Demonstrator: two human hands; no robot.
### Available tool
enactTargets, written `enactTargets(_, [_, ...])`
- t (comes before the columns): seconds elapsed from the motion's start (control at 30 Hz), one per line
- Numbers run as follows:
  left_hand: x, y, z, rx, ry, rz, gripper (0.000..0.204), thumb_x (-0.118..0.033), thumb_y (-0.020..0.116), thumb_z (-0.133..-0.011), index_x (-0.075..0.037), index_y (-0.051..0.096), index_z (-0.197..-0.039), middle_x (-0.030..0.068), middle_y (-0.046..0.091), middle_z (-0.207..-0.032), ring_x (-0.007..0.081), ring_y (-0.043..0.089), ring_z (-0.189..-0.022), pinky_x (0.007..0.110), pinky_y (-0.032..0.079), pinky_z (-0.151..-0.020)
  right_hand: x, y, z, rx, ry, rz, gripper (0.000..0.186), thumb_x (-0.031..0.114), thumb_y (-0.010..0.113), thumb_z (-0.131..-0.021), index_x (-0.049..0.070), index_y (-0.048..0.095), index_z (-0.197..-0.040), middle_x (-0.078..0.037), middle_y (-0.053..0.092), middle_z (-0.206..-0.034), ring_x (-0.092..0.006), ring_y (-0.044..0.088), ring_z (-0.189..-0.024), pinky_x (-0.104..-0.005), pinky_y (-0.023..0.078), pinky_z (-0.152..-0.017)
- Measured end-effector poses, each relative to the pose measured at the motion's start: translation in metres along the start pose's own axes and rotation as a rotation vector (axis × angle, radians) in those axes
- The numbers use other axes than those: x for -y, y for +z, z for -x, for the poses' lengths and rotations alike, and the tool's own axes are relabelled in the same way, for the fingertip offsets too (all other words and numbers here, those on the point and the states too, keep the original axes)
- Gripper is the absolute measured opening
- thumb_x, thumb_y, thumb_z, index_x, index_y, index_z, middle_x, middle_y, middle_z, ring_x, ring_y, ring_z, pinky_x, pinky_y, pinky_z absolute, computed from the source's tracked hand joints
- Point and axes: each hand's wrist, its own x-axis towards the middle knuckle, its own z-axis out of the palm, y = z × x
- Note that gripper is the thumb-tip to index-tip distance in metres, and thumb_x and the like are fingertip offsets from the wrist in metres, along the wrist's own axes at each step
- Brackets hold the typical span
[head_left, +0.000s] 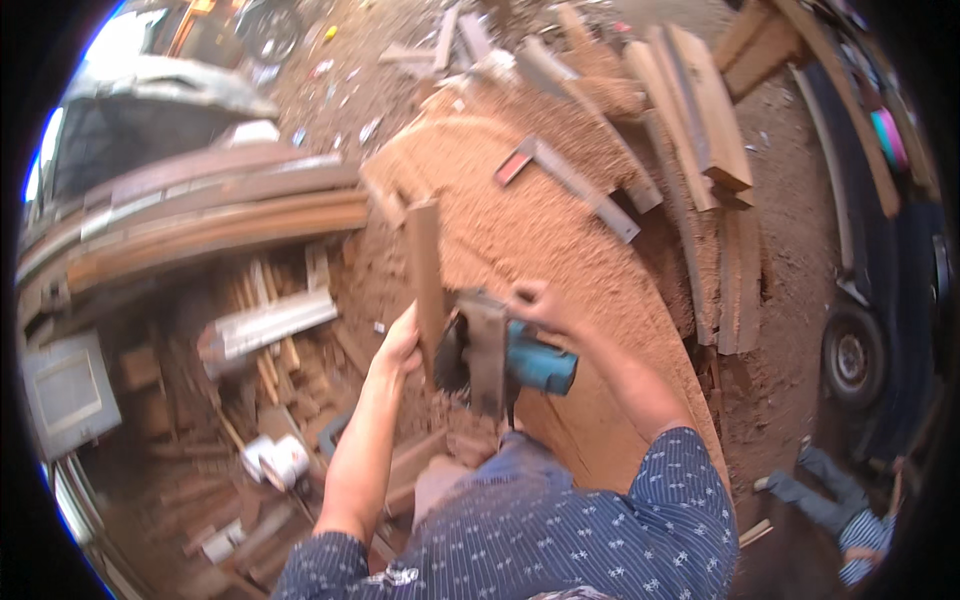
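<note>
My left hand (pixel 403 340) is wrapped round an upright narrow wooden board (pixel 424 250), held at the left of a power tool. My right hand (pixel 535 302) grips the top of that tool (pixel 540 358), which has a blue body, a grey metal base plate (pixel 488 365) turned on edge and a dark part beside the board. Behind them a broad wooden slab (pixel 480 140) is covered in sawdust, and a metal square with a red-inset handle (pixel 580 190) lies on it.
Stacked planks (pixel 210 235) and scrap timber (pixel 270 380) fill the left. Cut beams (pixel 700 120) lie at the back right. A dark vehicle body with a wheel (pixel 852 355) runs along the right. Another person (pixel 820 500) in jeans and a striped top is at the lower right.
</note>
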Motion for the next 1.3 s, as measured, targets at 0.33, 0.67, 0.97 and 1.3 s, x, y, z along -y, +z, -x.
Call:
enactTargets(0.33, [0.0, 0.062, -0.001, 0.146, 0.189, -0.168, 0.035, -0.03, 0.056, -0.106, -0.008, 0.059, -0.132, 0.0001, 0.068, -0.1, 0.0089, 0.066, -0.084, 0.024, 0.055, -0.071, -0.014, -0.037, 0.033, 0.267, 0.112, -0.922, 0.048, 0.024, 0.063, -0.098, -0.007, 0.056, -0.134, -0.016, 0.066, -0.124, -0.0247, 0.064, -0.113, -0.0419, 0.052, -0.097])
enactTargets(0.67, [0.019, 0.074, -0.017, 0.177, 0.287, -0.214, 0.031, -0.027, 0.056, -0.106, -0.005, 0.066, -0.125, 0.0, 0.07, -0.11, 0.0063, 0.062, -0.095, 0.026, 0.051, -0.085, -0.028, -0.052, 0.054, 0.085, 0.008, -0.819, 0.044, 0.009, 0.072, -0.091, 0.002, 0.059, -0.132, -0.013, 0.066, -0.125, -0.0234, 0.066, -0.109, -0.0388, 0.055, -0.093])
enactTargets(0.97, [0.016, 0.082, -0.01, 0.128, 0.313, -0.249, 0.032, -0.026, 0.056, -0.106, -0.003, 0.067, -0.124, 0.0006, 0.07, -0.108, 0.0082, 0.06, -0.096, 0.028, 0.05, -0.087, 0.001, -0.027, 0.076, -0.181, 0.116, -0.727, 0.039, 0.027, 0.045, -0.107, 0.002, 0.058, -0.133, -0.012, 0.067, -0.125, -0.024, 0.067, -0.107, -0.0356, 0.056, -0.09])
enactTargets(1.3, [0.012, 0.088, 0.0, 0.041, 0.373, -0.223, 0.032, -0.026, 0.058, -0.105, -0.003, 0.066, -0.125, 0.0015, 0.07, -0.106, 0.0092, 0.06, -0.096, 0.027, 0.049, -0.088, 0.03, -0.017, 0.106, -0.301, 0.063, -1.152, 0.064, 0.057, 0.038, -0.105, 0.001, 0.066, -0.119, -0.02, 0.073, -0.109, -0.0316, 0.072, -0.097, -0.0419, 0.058, -0.089])
